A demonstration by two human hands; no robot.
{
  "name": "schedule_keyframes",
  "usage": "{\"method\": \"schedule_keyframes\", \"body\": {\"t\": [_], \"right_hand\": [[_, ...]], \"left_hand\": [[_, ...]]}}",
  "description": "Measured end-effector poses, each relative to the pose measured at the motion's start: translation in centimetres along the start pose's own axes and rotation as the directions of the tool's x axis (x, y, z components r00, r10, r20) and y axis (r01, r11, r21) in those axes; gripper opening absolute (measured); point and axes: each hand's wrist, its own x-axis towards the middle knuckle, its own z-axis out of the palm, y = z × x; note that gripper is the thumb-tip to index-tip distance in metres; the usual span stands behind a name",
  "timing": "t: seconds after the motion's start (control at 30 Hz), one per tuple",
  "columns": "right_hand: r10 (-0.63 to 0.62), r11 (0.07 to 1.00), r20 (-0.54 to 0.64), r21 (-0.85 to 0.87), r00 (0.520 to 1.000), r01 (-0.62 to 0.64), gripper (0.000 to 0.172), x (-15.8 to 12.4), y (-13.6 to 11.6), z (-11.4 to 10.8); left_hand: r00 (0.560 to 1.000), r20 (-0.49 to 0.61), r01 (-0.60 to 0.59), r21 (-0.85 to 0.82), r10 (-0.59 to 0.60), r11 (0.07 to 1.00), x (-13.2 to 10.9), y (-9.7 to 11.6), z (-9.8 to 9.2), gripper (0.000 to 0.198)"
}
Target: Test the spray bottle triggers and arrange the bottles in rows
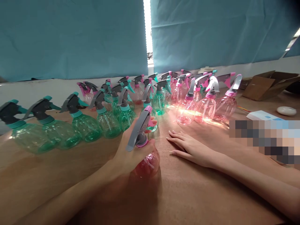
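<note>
With the curled left hand (pixel 134 157) I am gripping a round, translucent pink plastic spray bottle (pixel 149 164), left of the empty right hand (pixel 190 147), which is lying with spread fingers on the brown wooden bench (pixel 187 197).

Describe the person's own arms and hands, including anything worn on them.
The left hand and right hand are both ungloved, with slim fingers. The left forearm and right forearm are slender, with no sleeve, watch or bracelet visible. Some left fingers are partly hidden.

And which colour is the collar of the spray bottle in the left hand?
The collar is pink; it shows best in the head view.
</note>
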Motion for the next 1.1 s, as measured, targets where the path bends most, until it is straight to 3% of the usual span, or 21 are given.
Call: {"method": "schedule_keyframes", "body": {"t": [0.1,0.27,0.37,0.53,0.63,0.8,0.9,0.97,1.1], "right_hand": [[-0.032,0.999,0.011,0.044,0.999,0.031,0.067,-0.1,-0.6,-0.4],[-0.05,0.962,-0.028,0.267,0.998,0.056,0.075,-1.1,-3.3,-1.4],[-0.025,0.935,-0.094,0.349,0.995,0.057,0.08,-1.7,-5.4,-2.0],[0.084,0.925,-0.264,0.379,0.961,0.023,0.07,-1.7,-6.9,-2.4],[0.1,0.949,-0.351,0.316,0.931,0.017,0.071,-1.4,-6.2,-2.5],[0.23,0.96,-0.313,0.227,0.921,-0.163,0.066,-0.7,-3.5,-3.5],[0.251,0.965,-0.335,0.158,0.908,-0.208,0.071,0.6,-1.6,-4.5],[0.25,0.968,-0.346,0.091,0.904,-0.233,0.072,1.7,-0.7,-5.0],[0.259,0.96,-0.34,-0.013,0.904,-0.28,0.069,4.2,0.3,-5.6]], "left_hand": [[0.999,0.032,-0.003,-0.022,0.004,1.0,-0.2,0.3,0.4,0.045],[0.999,-0.032,0.033,-0.036,-0.034,0.999,-0.2,0.4,1.6,0.042],[0.999,-0.05,0.014,-0.072,-0.018,0.997,0.3,0.2,2.8,0.04],[0.998,-0.06,-0.018,-0.08,0.013,0.997,1.9,0.4,5.4,0.043],[0.999,-0.033,0.012,-0.072,-0.014,0.997,3.3,0.9,6.5,0.044],[0.995,0.098,0.031,-0.084,-0.023,0.996,4.8,0.1,5.9,0.068],[1.0,0.024,-0.009,-0.014,0.009,1.0,3.5,-1.3,4.9,0.059],[1.0,-0.023,-0.013,0.052,0.015,0.999,1.9,-2.3,4.3,0.042],[0.999,0.042,-0.003,0.219,-0.006,0.976,-1.3,-4.1,4.0,0.021]]}}
